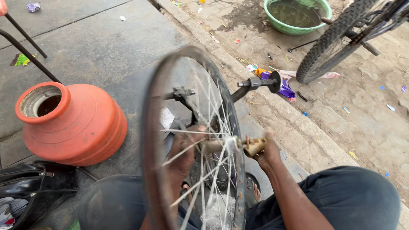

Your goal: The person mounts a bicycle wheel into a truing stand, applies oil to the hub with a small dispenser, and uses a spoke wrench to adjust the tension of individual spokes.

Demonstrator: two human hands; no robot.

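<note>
A bare spoked bicycle wheel rim [150, 127] stands upright between my knees, blurred by motion. My right hand [267, 154] is closed on the right end of its axle [254, 146], a short brownish stub sticking out of the hub. My left hand [184, 154] sits behind the spokes on the other side of the hub, fingers curled around that axle end. Beyond the wheel, a dark metal stand [255, 83] with a threaded rod and a round knob points to the right.
An orange clay pot [76, 123] stands at the left, a black bag [30, 187] in front of it. A raised kerb [238, 68] runs diagonally. A green water basin [298, 17] and another bicycle's tyre [328, 47] are at the top right. Litter lies about.
</note>
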